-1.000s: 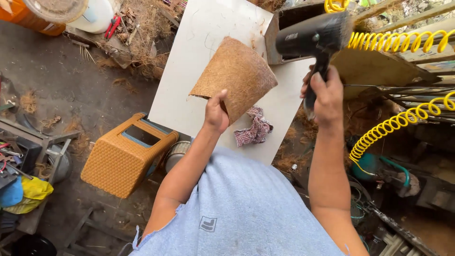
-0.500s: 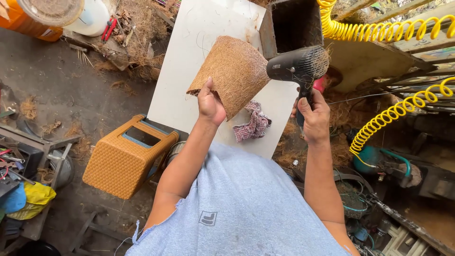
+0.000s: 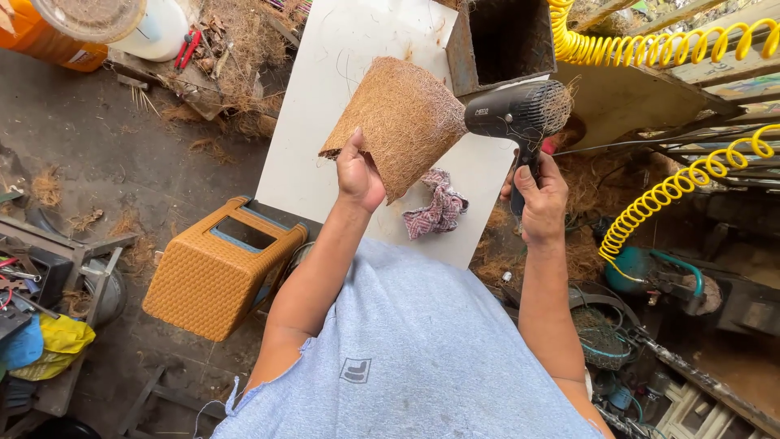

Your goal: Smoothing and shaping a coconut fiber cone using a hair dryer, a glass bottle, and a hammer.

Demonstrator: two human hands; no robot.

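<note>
— Starting close in: what do the hands have?

— Left hand (image 3: pixel 360 172) is closed on the lower edge of a brown coir fibre pot (image 3: pixel 400 122), thumb on the outer face, fingers hidden behind the rim. Right hand (image 3: pixel 537 197) is wrapped tight round the handle of a black hair dryer (image 3: pixel 513 116), whose muzzle end sits just against the pot's right side.

— Where is the pot in all this?

— Held up in the air over the white board (image 3: pixel 325 130), tilted, its wider mouth toward the lower left. I cannot tell how high above the board it is. A crumpled red-and-white rag (image 3: pixel 436 213) lies on the board just below it, near the board's near edge.

— Any room to move?

— To the left, yes: bare board lies left of and beyond the pot. Left of the board's near corner stands an orange woven plastic stool (image 3: pixel 213 272), and bare grey floor (image 3: pixel 97 154) beyond that. To the right it is tight: a dark metal box (image 3: pixel 504 41) stands at the board's far right corner, just behind the dryer, and yellow coiled hose (image 3: pixel 674 187) loops across the right side, with another coil at the top.

— Far end?

— An orange drum (image 3: pixel 45 41) and a white container (image 3: pixel 158 32) sit at the upper left, with loose fibre heaped beside them.
</note>
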